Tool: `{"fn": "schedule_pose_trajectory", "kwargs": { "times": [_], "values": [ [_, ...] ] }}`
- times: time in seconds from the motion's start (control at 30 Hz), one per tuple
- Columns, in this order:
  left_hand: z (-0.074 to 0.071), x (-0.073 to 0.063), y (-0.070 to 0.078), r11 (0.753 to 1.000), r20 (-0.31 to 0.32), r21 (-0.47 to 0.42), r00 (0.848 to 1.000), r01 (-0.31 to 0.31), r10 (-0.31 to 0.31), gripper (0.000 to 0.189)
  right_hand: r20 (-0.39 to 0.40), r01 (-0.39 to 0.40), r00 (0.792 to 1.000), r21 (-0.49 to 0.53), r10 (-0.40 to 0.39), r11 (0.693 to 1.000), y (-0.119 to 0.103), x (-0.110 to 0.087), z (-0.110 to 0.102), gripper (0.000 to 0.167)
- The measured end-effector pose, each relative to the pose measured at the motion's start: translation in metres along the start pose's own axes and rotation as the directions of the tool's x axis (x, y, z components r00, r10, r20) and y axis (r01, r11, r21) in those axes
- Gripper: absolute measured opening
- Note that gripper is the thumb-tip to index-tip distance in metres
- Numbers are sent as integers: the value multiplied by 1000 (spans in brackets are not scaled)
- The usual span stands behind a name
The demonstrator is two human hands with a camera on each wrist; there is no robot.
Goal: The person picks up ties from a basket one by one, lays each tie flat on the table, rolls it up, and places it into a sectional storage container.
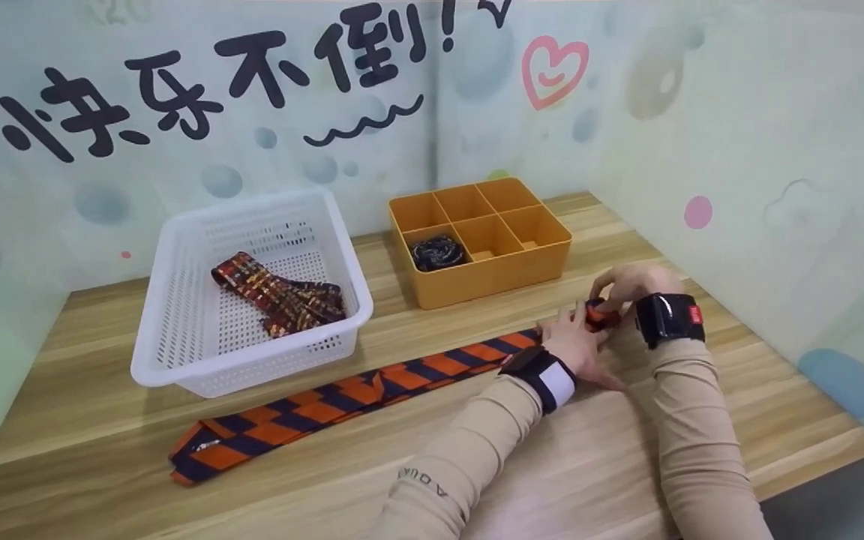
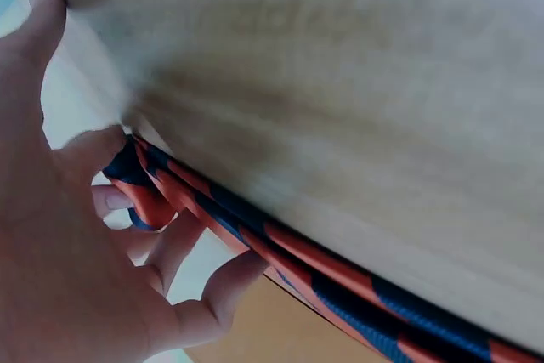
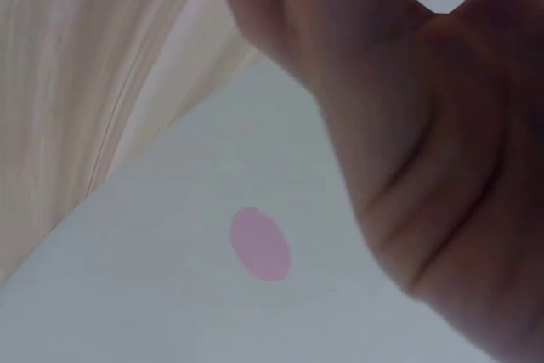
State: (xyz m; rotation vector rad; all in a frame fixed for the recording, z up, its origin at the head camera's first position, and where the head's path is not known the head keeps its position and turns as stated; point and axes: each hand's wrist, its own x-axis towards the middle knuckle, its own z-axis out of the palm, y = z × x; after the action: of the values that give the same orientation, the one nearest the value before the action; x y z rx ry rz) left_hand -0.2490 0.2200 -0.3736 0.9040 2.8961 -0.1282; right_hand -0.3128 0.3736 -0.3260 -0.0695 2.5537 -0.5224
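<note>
An orange and navy striped necktie (image 1: pixel 342 401) lies lengthwise on the table, its wide end at the left and its other end bunched into a small roll. My left hand (image 1: pixel 574 345) spreads over the tie beside the roll, fingertips touching the fabric; in the left wrist view, the thumb of this hand (image 2: pixel 93 244) stands away from the tie (image 2: pixel 255 231). At the rolled end, my right hand (image 1: pixel 631 285) pinches the roll with curled fingers. The right wrist view shows part of that hand (image 3: pixel 382 82), with its fingertips and the roll out of frame.
Behind the tie stands a white perforated basket (image 1: pixel 252 367) holding a multicoloured patterned necktie (image 1: pixel 282 296). To its right is an orange divided box (image 1: pixel 492 281), with a dark rolled item (image 1: pixel 437 253) in its front left compartment. Walls (image 1: pixel 777 187) border the table's back and sides.
</note>
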Motion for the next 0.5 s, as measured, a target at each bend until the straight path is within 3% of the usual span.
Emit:
{"fn": "schedule_pose_trajectory", "kwargs": {
  "times": [0.3,0.37,0.5],
  "values": [
    [5,-2,-6,1000,-45,-6,999,-21,21,92,-24,28,999,-4,-28,1000,-8,1,2,23],
    [3,-5,-8,999,-24,-15,999,-45,45,88,-29,20,999,-14,-21,1000,-10,1,3,22],
    [-4,-13,-17,988,76,-89,988,-124,131,81,-73,-16,997,-127,6,992,-18,-1,4,27]
  ]
}}
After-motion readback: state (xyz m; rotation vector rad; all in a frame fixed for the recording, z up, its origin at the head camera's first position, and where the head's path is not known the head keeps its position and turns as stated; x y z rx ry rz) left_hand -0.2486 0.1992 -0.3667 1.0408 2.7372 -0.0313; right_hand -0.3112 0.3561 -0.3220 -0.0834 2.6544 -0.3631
